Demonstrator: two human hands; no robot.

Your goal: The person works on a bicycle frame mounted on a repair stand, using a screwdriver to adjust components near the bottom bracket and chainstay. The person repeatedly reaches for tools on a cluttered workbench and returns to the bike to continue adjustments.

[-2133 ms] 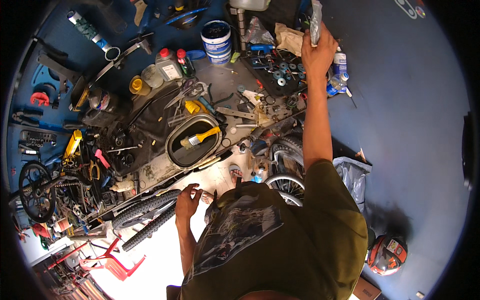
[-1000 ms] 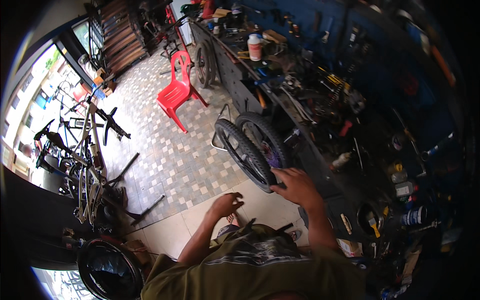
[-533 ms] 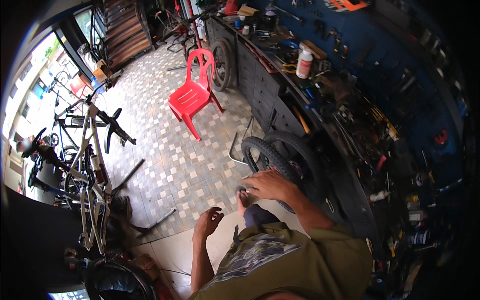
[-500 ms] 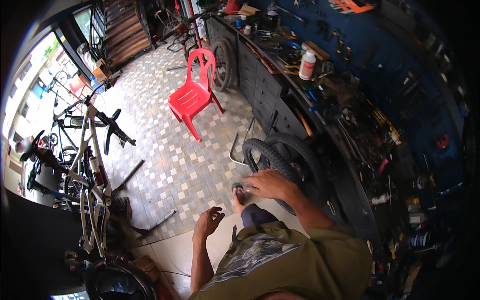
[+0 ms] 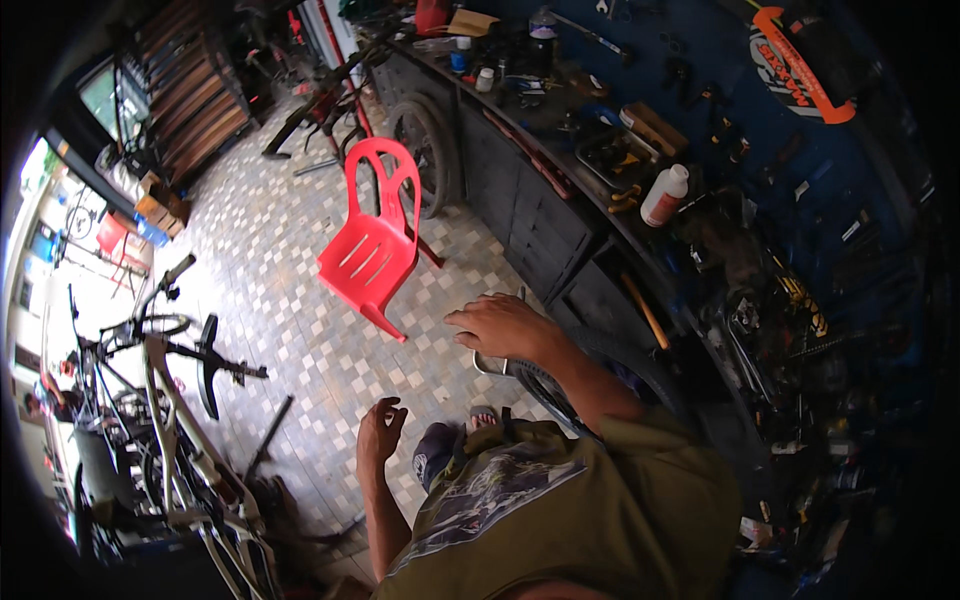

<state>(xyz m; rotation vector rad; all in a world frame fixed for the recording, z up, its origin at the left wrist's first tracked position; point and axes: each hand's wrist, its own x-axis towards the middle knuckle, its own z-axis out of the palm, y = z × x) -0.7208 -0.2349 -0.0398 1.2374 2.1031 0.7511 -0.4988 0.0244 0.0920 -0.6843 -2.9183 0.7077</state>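
Note:
Ahead of my body, my right hand (image 5: pixel 503 326) is held out over the tiled floor, its fingers stretched and slightly spread. It holds nothing. Lower down on the left, my left hand (image 5: pixel 381 430) hangs with loosely bent fingers and a gap by the thumb, also without anything in it. A red plastic chair (image 5: pixel 372 262) stands in front of both hands, apart from them. Close to my right forearm are black bicycle tyres (image 5: pixel 540 388), partly hidden by that arm. A bent metal tube (image 5: pixel 487 366) shows just below my right hand.
Along the right runs a dark workbench (image 5: pixel 590 215) crowded with tools and a white bottle (image 5: pixel 664 196). A wooden handle (image 5: pixel 645 312) sticks out beneath its top. At the left stands a pale bicycle frame (image 5: pixel 165 410); another bicycle (image 5: pixel 425 160) is behind the chair. Wooden stairs (image 5: pixel 190 90) rise at the back.
The chair appears nearer and the workbench has shifted in view as I move forward. My right hand sits higher in the picture, in front of the tyres. Both hands remain without anything held.

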